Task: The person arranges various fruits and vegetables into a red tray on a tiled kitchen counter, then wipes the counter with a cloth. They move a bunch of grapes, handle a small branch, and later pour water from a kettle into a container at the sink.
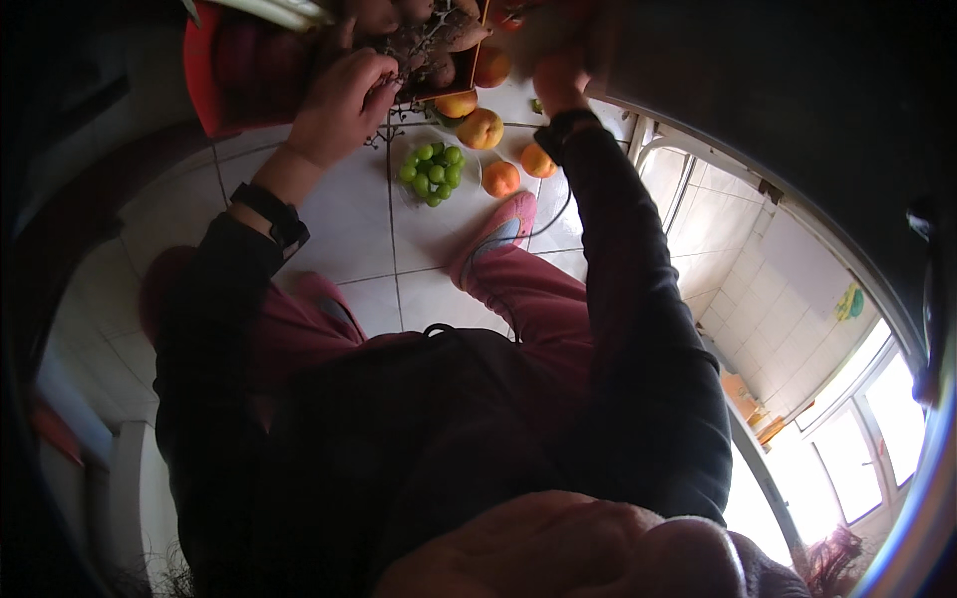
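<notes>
My left hand (344,105) is at the upper left with its fingers curled closed. They appear to pinch a dark, bare grape stem (397,118), whose thin branches spread beside the fingers and over a box. Brown, knobbly tubers like sweet potatoes (464,35) fill that box. Just below the hand, loose green grapes (432,174) lie in a clear, shallow dish on the floor. My right hand (561,80) reaches to the upper right, close to several round orange-yellow fruits (480,130). Its fingers are lost in shadow, so what they hold does not show.
A red crate (202,75) stands at the upper left, with pale stalks (274,10) above it. White floor tiles (344,214) spread underneath. My pink shoe (508,219) is near the fruit, and a thin dark cord (558,214) hangs by my right arm. A dark surface borders the right side.
</notes>
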{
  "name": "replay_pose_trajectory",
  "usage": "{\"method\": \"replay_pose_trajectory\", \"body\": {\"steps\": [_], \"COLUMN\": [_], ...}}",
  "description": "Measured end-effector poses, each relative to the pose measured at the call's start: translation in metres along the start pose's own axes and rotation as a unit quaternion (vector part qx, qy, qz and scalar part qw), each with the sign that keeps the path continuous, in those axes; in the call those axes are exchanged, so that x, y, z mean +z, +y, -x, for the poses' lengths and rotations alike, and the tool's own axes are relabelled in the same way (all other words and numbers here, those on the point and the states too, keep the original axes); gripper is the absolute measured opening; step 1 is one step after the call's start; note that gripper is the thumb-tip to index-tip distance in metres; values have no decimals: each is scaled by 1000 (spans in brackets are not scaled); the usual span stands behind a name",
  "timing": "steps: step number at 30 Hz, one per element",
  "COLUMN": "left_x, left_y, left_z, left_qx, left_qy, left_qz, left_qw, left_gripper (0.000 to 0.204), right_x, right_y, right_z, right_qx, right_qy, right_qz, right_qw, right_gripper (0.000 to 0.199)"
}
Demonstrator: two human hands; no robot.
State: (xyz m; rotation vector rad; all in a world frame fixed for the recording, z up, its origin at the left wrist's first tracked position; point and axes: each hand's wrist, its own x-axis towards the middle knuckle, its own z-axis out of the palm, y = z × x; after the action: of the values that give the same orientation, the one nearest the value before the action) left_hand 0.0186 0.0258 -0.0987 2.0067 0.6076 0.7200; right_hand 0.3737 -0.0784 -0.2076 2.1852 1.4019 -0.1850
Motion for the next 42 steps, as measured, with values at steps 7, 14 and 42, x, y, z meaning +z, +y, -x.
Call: {"method": "replay_pose_trajectory", "body": {"steps": [7,14,42], "left_x": [1,1,-16], "left_y": [4,3,-17], "left_z": [-1,-4,51], "left_qx": [18,46,-203], "left_qy": [9,21,-449], "left_qz": [-17,-47,-149], "left_qw": [1000,998,857], "left_gripper": [17,16,34], "right_x": [-4,-23,12], "right_y": [20,31,124], "right_z": [38,61,174], "right_qx": [-8,-104,-36], "right_qy": [-15,127,-91], "right_qz": [-77,-40,-197], "right_qw": [997,986,976], "right_gripper": [28,33,26]}}
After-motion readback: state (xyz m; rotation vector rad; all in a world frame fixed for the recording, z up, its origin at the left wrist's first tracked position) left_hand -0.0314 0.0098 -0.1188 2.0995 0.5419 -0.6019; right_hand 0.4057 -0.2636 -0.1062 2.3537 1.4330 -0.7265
